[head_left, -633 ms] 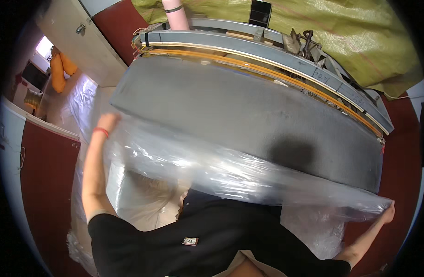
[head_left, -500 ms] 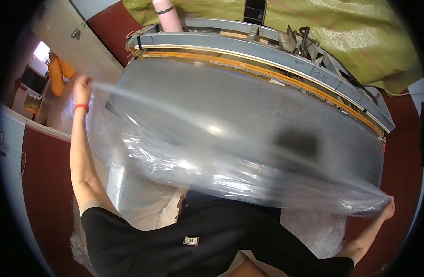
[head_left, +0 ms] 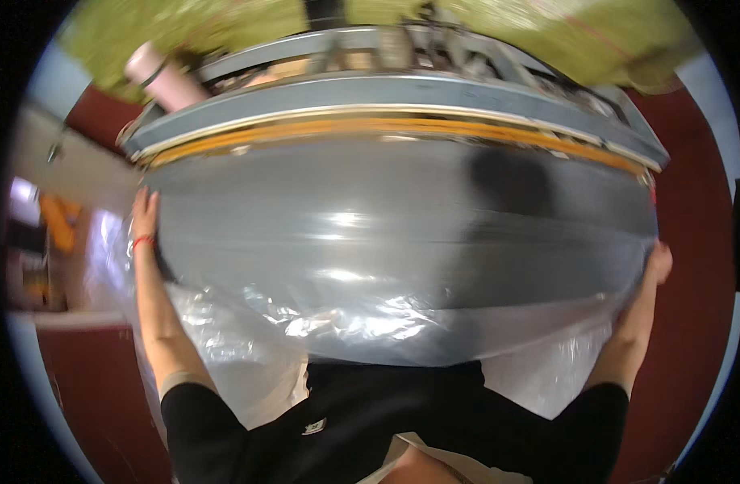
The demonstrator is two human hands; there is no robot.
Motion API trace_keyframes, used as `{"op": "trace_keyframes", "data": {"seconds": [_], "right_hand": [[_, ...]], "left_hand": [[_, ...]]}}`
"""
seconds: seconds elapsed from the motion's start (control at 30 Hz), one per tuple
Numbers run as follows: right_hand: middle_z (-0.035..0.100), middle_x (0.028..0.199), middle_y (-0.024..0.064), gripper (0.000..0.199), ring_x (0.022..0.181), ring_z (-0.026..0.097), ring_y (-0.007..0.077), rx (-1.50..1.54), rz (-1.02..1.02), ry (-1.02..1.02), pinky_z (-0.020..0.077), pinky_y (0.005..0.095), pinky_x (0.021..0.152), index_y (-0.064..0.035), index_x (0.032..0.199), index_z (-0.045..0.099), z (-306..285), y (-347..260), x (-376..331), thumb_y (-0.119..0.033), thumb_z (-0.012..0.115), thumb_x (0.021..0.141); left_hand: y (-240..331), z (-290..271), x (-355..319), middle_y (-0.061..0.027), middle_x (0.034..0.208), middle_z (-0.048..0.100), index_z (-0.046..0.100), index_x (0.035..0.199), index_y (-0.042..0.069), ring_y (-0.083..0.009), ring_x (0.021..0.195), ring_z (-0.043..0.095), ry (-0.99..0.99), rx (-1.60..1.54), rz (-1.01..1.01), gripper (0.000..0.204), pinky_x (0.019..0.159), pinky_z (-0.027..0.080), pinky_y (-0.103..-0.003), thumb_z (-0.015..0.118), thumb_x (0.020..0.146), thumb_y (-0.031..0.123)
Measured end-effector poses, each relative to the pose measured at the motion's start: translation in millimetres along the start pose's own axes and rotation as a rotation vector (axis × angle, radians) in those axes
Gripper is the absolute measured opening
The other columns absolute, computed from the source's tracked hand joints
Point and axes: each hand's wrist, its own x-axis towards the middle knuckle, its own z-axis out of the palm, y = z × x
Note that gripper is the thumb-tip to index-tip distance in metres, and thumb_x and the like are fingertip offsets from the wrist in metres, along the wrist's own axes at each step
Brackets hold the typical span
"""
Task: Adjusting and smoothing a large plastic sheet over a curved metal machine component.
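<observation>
A sheet of clear plastic film (head_left: 350, 323) lies stretched across a long grey work surface (head_left: 305, 185), its wrinkled near part hanging down in front of me. At the surface's left edge, my left hand (head_left: 144, 214) appears closed on the film, fingers pointing away from me and somewhat blurred. My right hand (head_left: 662, 262) is closed in a fist on the film at the right edge. Faint creases run across between the two hands. More film bunches up beyond the left hand.
Along the far side run a grey metal beam (head_left: 370, 93) and orange strips (head_left: 329, 129). A pink bottle (head_left: 164, 77) stands at the far left. Metal frame parts and tools lie behind the beam, before a yellow-green sheet (head_left: 563, 32). The floor is dark red (head_left: 696, 266).
My left hand has come down to the surface's left edge; my right hand has moved farther forward. The film has gone from a raised slanting edge to lying across the surface. My view has turned.
</observation>
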Motion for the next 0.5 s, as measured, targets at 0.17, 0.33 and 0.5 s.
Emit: {"op": "trace_keyframes", "data": {"seconds": [0.17,0.33,0.5], "right_hand": [[0.059,0.1,0.0137,0.034,0.096,0.055,0.0317,-0.2,0.071,0.016,0.0455,0.0429,0.077,-0.0125,0.096,0.06,-33.8,-38.7,-25.5,-0.039,0.046,0.081],[0.061,0.094,0.0158,0.03,0.09,0.058,0.0311,-0.045,0.073,0.033,0.0461,0.0402,0.075,-0.0049,0.093,0.057,-11.0,-49.8,-13.9,-0.032,0.051,0.081],[0.062,0.087,0.0137,0.027,0.083,0.06,0.0291,-0.02,0.063,0.077,0.0476,0.0391,0.07,-0.0046,0.091,0.054,-3.5,-22.7,-9.7,-0.029,0.051,0.08]], "left_hand": [[133.9,5.8,5.8,-0.0199,0.101,0.058,0.054,0.104,-0.005,-0.0279,0.094,0.055,0.234,-0.237,-0.157,0.046,0.082,0.041,-0.034,0.049,0.083,0.036],[384.0,-0.8,-73.0,-0.0012,0.081,0.057,0.06,0.092,0.003,-0.0095,0.073,0.052,-0.034,-0.795,0.303,0.019,0.068,0.043,-0.022,0.054,0.084,0.019],[651.3,-5.5,-253.1,-0.0006,0.076,0.06,0.062,0.088,0.003,-0.0072,0.066,0.053,-0.958,-1.035,0.804,0.015,0.059,0.043,-0.021,0.056,0.081,0.015]]}}
